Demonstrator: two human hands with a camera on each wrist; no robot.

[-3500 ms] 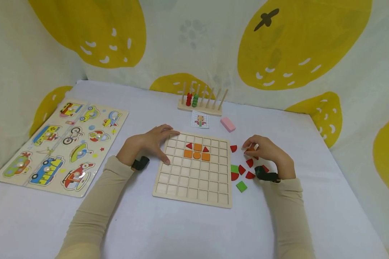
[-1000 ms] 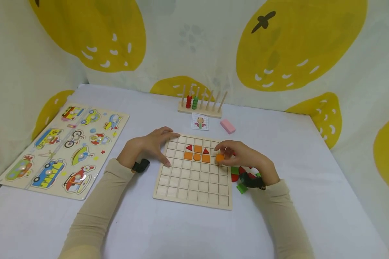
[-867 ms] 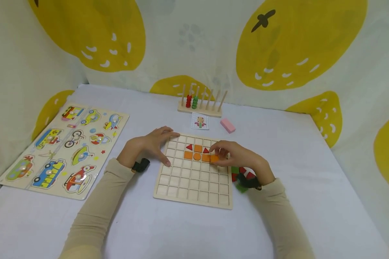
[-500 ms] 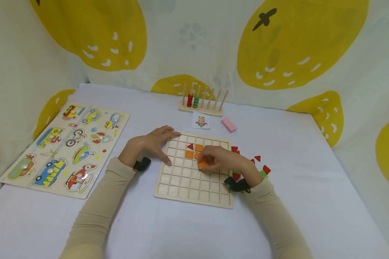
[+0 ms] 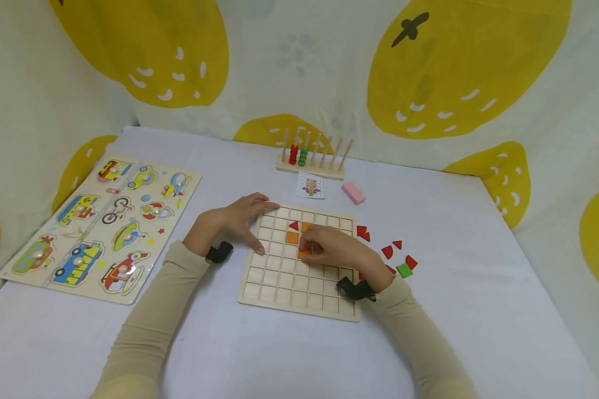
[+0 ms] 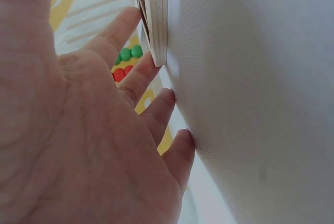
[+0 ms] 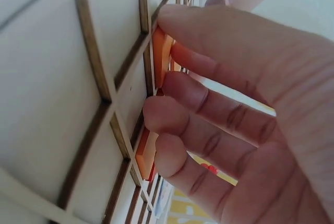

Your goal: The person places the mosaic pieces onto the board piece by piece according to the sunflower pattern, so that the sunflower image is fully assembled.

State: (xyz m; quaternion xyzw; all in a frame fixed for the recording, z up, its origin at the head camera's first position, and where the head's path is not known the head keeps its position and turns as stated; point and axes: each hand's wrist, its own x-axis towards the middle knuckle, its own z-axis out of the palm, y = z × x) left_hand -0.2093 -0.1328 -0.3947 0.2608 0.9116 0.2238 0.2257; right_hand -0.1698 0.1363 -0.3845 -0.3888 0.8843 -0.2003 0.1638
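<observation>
Fingers [image 7: 201, 65] pinch an orange tile [image 7: 161, 57] over gridded wood [image 5: 278, 281]

- My head view looked forward and down from well back over the gridded wooden board [image 5: 279, 293].
- My left wrist view faced along the left hand [image 6: 104, 125], very near, toward the board's edge.
- My right wrist view skimmed the board, close to the right hand [image 5: 331, 247].
- Head and left wrist shared the bead rack [image 5: 311, 170]; head and right wrist, orange tiles [image 5: 292, 238].

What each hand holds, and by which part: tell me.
Right hand: an orange tile, pinched by its edges. Left hand: nothing gripped; it rests against the board.
</observation>
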